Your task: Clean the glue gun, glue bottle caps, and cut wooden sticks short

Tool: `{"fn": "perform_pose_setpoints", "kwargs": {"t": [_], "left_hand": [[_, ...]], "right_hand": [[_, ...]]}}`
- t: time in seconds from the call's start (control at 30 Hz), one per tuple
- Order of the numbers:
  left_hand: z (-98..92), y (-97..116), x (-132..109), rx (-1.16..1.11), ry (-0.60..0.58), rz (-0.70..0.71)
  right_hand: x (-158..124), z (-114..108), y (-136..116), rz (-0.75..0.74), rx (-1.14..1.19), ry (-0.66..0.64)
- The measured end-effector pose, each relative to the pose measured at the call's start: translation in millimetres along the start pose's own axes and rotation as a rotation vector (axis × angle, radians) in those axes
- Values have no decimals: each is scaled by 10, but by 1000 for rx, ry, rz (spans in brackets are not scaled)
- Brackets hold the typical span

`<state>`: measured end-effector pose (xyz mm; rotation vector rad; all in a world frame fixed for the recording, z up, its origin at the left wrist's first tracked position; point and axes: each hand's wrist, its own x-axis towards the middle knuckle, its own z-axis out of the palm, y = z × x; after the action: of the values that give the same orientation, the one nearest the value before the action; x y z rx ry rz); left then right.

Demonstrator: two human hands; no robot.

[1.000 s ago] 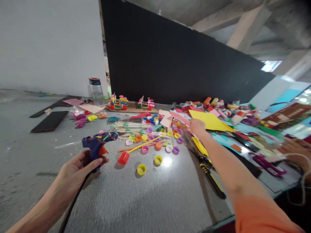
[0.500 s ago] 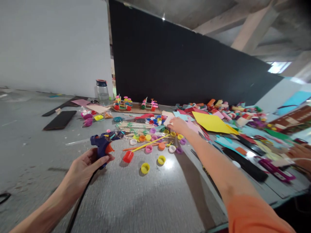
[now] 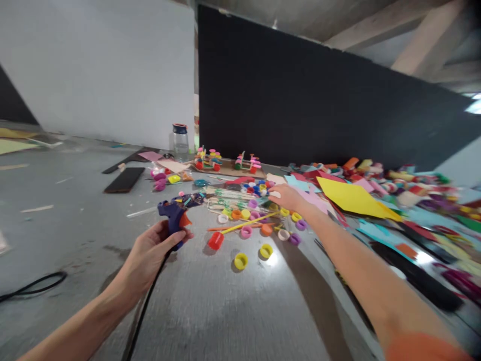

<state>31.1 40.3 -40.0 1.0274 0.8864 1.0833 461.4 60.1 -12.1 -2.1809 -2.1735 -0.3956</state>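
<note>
My left hand [image 3: 150,253] is wrapped round the handle of a dark blue glue gun [image 3: 173,216] with an orange trigger. Its nozzle points away to the right, and a black cord trails down from its handle. Out over the far caps, my right hand [image 3: 287,197] has its fingers reaching down and partly spread, with nothing visible in them. Beside those fingers lie small blue, white and red caps [image 3: 251,188]. Nearer me are a red cap [image 3: 216,240] touching the end of a yellow stick [image 3: 248,223], an orange stick [image 3: 225,227] and two yellow caps [image 3: 241,260].
Wooden sticks [image 3: 229,193] lie in bundles behind the caps. Two small colourful models [image 3: 208,159] stand on cardboard by the black panel [image 3: 300,100], near a clear jar [image 3: 181,143]. Yellow paper [image 3: 343,197] and a heap of coloured rolls lie right. A black strip [image 3: 125,180] lies left.
The view has turned left, so things appear further right. My right hand has moved slightly toward the small caps. My left hand still holds the glue gun.
</note>
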Motion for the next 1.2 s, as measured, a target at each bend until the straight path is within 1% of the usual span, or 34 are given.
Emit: {"fn": "perform_pose_setpoints", "kwargs": {"t": [0.07,0.17,0.3,0.5,0.57,0.63,0.73,0.8,0.87,1.0,1.03,1.07,1.13,1.2], "left_hand": [[0,0,-9,-65,4,-4],[7,-41,-30,-80,11,-36],[23,-111,-76,-91,-16,-76],[-11,-97,-99,-142,-30,-75],[-33,-82,-88,-159,-18,-69],[-49,-74,-76,-171,-4,-62],[-52,-68,-62,-172,14,-62],[-42,-59,-59,-166,20,-74],[-27,-42,-60,-161,17,-95],[-13,-3,-30,-152,10,-145],[-15,2,-13,-148,19,-150],[-17,5,4,-120,55,-156],[-13,10,29,-87,56,-151],[7,21,32,-61,69,-156]], "right_hand": [[34,-14,-78,-33,19,16],[88,-40,-189,-66,42,53],[179,-88,-403,-112,63,90],[317,-98,-792,-218,77,48],[352,-71,-838,-223,74,31],[374,-39,-809,-213,72,14],[356,-12,-610,-151,61,-8],[283,-22,-376,-59,40,-19],[139,-57,-75,71,4,-36],[-350,-170,613,358,-77,-95],[-495,-197,772,423,-92,-113],[-637,-220,916,482,-105,-130],[-891,-244,1143,575,-117,-161],[-1064,-230,1284,624,-109,-181]]}}
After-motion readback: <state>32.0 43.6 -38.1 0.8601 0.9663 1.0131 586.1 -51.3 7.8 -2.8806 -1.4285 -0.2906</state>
